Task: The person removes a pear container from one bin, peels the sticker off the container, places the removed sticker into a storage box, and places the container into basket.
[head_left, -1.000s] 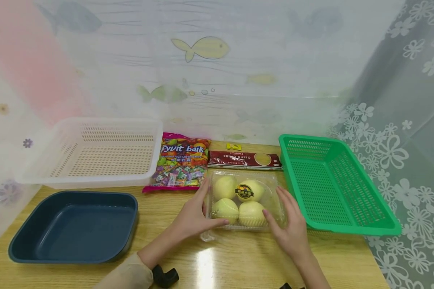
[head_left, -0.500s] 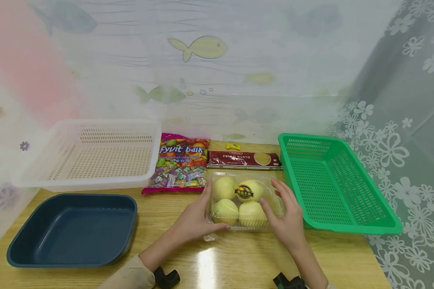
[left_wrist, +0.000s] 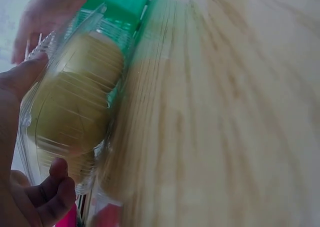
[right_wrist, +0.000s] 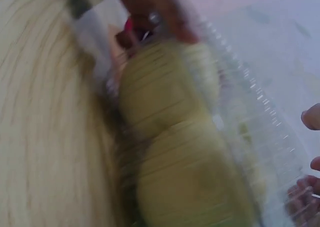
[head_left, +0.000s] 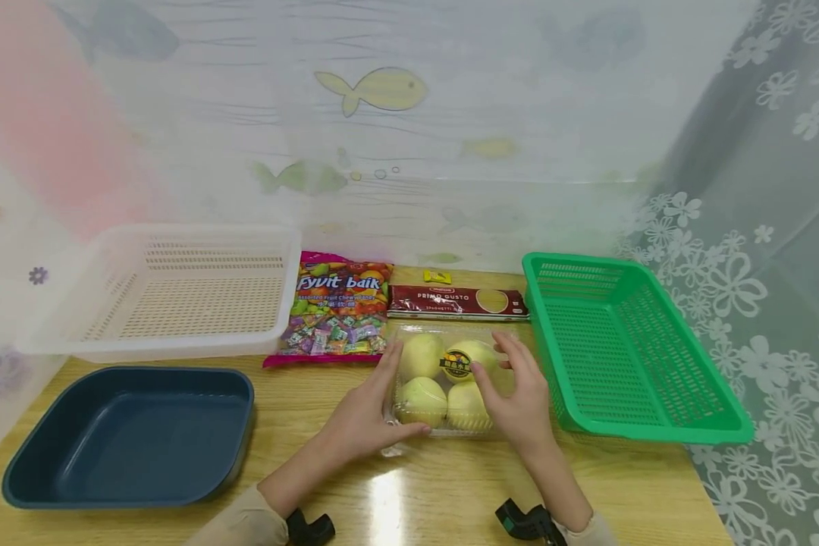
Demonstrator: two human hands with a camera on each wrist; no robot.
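Note:
A clear plastic fruit box [head_left: 450,426] with several round pale yellow fruits [head_left: 419,400] inside lies on the wooden table, a dark label on its lid. My left hand [head_left: 363,417] grips the box's left end, its thumb at the front edge; the left wrist view shows the curled fingers [left_wrist: 56,197] against the side. My right hand [head_left: 522,402] is over the right part of the lid with fingers spread, covering some of the fruit. In the blurred right wrist view its fingertips [right_wrist: 312,118] appear beside the lid; whether they touch it I cannot tell.
Behind the box lie a spaghetti pack [head_left: 450,301], a small yellow packet [head_left: 437,277] and a candy bag [head_left: 341,303]. A green basket [head_left: 655,434] stands close on the right. To the left are a white basket [head_left: 177,345] and a dark blue tub [head_left: 130,440].
My right hand has moved left from the box's right edge to over the lid. The left hand has drawn in against the box's left end. The box has hardly moved.

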